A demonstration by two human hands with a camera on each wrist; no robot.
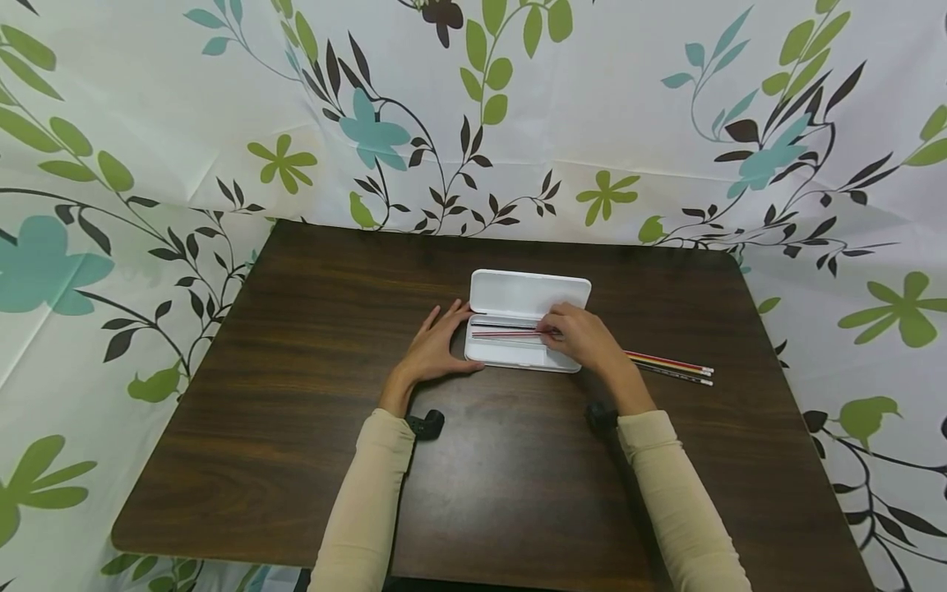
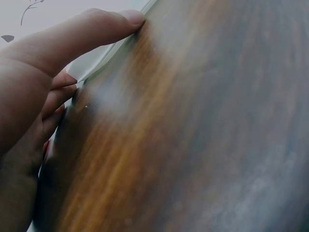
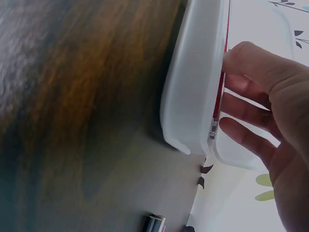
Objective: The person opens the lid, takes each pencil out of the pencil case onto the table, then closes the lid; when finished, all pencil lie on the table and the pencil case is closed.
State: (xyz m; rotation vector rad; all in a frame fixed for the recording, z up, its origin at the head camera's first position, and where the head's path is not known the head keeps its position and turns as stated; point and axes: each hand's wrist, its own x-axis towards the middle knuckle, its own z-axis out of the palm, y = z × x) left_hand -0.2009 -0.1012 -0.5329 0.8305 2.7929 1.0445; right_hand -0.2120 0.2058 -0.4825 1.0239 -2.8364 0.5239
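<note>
A white pencil case lies on the table with its lid raised at the back. My left hand holds the case's left end, thumb along the front edge and fingers near the back corner. In the left wrist view the thumb touches the case rim. My right hand pinches a red pencil by its right part, and the pencil lies lengthwise over the tray. In the right wrist view the pencil's eraser end shows below the fingers. A dark pencil appears behind it inside the case.
Several pencils, red, yellow and black, lie together on the dark wooden table, right of the case and partly behind the right forearm. A patterned cloth hangs behind and beside the table.
</note>
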